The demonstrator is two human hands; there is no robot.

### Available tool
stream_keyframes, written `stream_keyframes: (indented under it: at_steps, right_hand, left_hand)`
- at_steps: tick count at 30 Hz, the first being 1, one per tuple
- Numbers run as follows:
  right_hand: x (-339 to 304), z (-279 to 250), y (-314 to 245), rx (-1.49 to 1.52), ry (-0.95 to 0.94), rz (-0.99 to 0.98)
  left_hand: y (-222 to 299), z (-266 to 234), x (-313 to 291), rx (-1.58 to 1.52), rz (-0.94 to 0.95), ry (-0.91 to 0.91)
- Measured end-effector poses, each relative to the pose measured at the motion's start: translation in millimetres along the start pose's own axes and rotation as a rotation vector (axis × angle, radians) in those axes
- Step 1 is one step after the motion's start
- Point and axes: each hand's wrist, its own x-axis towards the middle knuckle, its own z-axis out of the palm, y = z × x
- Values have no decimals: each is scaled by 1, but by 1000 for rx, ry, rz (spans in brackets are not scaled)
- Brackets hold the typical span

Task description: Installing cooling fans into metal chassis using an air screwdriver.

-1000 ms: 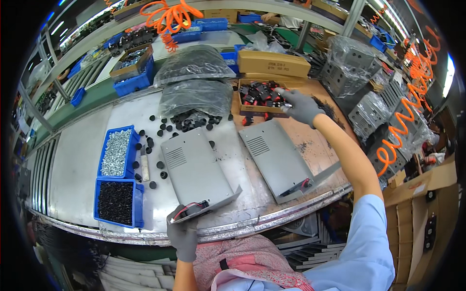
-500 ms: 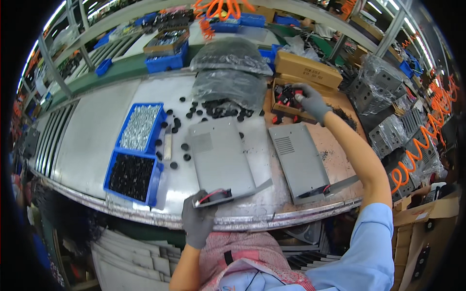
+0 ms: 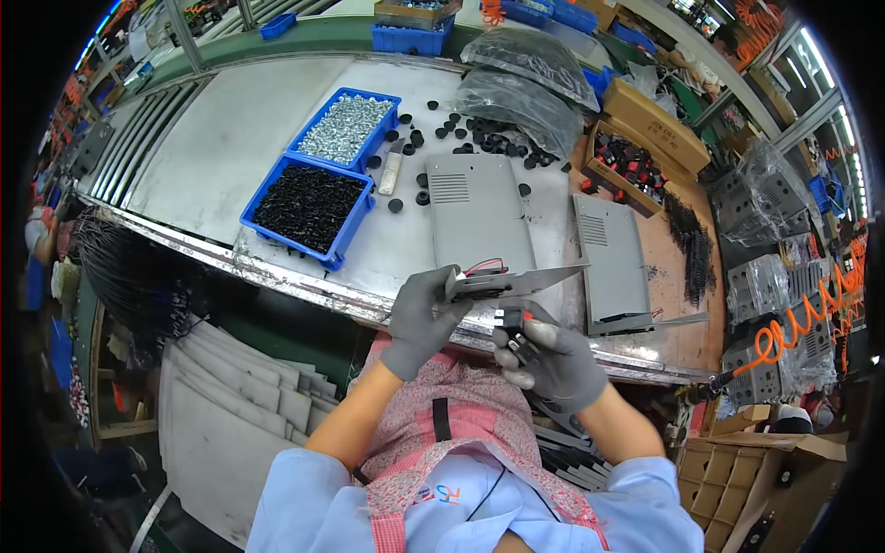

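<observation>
Gloved in grey, my left hand (image 3: 422, 318) grips the near bent edge of a grey sheet-metal panel (image 3: 481, 214) with vent slots. A red wire (image 3: 483, 265) and a black part sit at that edge. My right hand (image 3: 564, 364), also gloved, is closed around a small black-and-red rocker switch (image 3: 510, 323), its pale metal tabs facing the left hand. It hovers just below the panel's bent edge, in front of the table. A second grey panel (image 3: 613, 258) lies to the right, with a similar black part at its near edge.
Left of the panel stand a blue bin of silver screws (image 3: 385, 138) and a blue bin of black small parts (image 3: 343, 249). Black round caps (image 3: 502, 143) lie behind. A carton of switches (image 3: 604, 175) is at back right. An orange coiled hose (image 3: 784, 332) hangs right.
My right hand has come back from the carton to the panel's near edge, bringing a switch. The panel's near edge is tilted up in my left hand, and the view has shifted.
</observation>
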Motion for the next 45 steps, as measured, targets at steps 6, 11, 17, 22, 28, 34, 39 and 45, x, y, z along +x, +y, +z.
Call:
stream_keyframes:
  at_steps: [6, 11, 17, 22, 28, 34, 39, 45]
  right_hand:
    - [20, 24, 22, -648, 297, -475]
    - [40, 14, 26, -1010, 251, -837]
    - [40, 14, 27, -1213, 406, -804]
    - [31, 18, 7, -1750, 631, -1211]
    - [40, 27, -3, -1725, 605, -1017]
    - [49, 31, -6, -1683, 669, -1081]
    - [44, 24, -6, -1574, 563, -1008]
    - [15, 3, 4, -1378, 453, -1094]
  left_hand:
    - [52, -34, 13, -241, -66, -179]
    - [77, -36, 29, -477, -154, -280]
    - [82, -31, 32, -668, -336, -248]
    - [80, -26, 31, -478, -247, -175]
    - [86, -26, 36, -163, -72, -139]
    - [81, -13, 37, -179, -43, -51]
    - [82, -10, 33, -435, -137, -36]
    - [69, -13, -7, -116, -148, 258]
